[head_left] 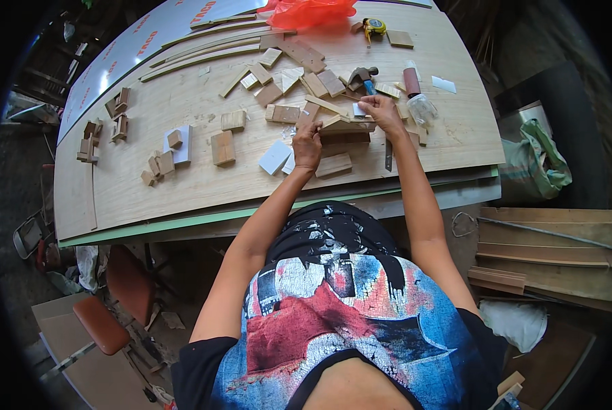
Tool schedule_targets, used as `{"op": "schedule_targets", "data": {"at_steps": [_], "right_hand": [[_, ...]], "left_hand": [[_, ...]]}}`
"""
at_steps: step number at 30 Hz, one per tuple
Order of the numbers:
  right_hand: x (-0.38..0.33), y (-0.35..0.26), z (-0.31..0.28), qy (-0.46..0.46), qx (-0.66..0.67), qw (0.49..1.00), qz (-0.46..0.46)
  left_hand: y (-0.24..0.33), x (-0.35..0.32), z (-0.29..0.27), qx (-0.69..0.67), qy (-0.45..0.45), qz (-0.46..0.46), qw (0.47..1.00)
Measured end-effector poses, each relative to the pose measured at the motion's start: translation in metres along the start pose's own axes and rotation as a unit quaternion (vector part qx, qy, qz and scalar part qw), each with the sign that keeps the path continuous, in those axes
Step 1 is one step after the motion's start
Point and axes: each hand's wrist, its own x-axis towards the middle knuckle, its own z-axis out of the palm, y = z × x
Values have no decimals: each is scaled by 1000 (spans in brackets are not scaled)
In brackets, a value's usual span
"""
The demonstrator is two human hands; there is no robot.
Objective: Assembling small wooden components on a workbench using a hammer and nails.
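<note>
At the near middle of the table, my left hand (307, 145) pinches the left end of a small wooden piece (348, 127) made of pale slats, its fingers closed. A darker wood block (346, 138) lies just below that piece. My right hand (383, 115) is over the piece's right end with thumb and fingers pressed together; what they grip is too small to tell. Beside my right wrist lies a metal ruler (389, 156). A claw hammer (365, 78) with a blue handle rests just beyond my right hand. White square tiles (275, 157) lie near my left hand.
Loose wood offcuts (314, 85) are scattered ahead. A yellow tape measure (374, 27) and red plastic bag (309, 12) lie at the far side. A brown cylinder (411, 82) and clear plastic container (422, 109) stand right. Small wooden assemblies (89, 142) sit left.
</note>
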Motion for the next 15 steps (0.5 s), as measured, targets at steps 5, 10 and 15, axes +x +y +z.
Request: {"op": "schedule_targets", "data": {"at_steps": [5, 10, 15], "right_hand": [[-18, -20, 0, -32, 21, 999, -39], [-34, -31, -2, -58, 17, 997, -39], [-40, -27, -4, -33, -94, 987, -123]], "left_hand": [[-3, 0, -3, 0, 4, 4, 1000], [-5, 0, -3, -5, 7, 4, 1000], [-2, 2, -4, 19, -11, 15, 1000]]}}
